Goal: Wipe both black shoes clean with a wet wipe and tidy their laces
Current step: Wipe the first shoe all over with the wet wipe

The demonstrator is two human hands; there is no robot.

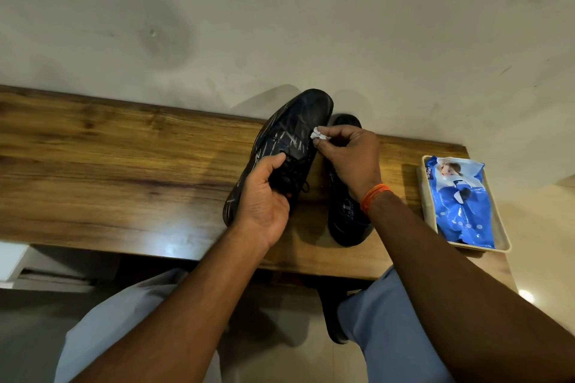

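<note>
One black shoe with pale streaks is tilted up off the wooden table, toe pointing away. My left hand grips it at the opening near the laces. My right hand pinches a small crumpled white wipe against the shoe's right side. The second black shoe lies flat on the table just right of the first, partly hidden under my right wrist.
A blue wet-wipe pack lies in a cream tray at the table's right end. The wall stands directly behind the table. My knees in light blue trousers sit below the table's front edge.
</note>
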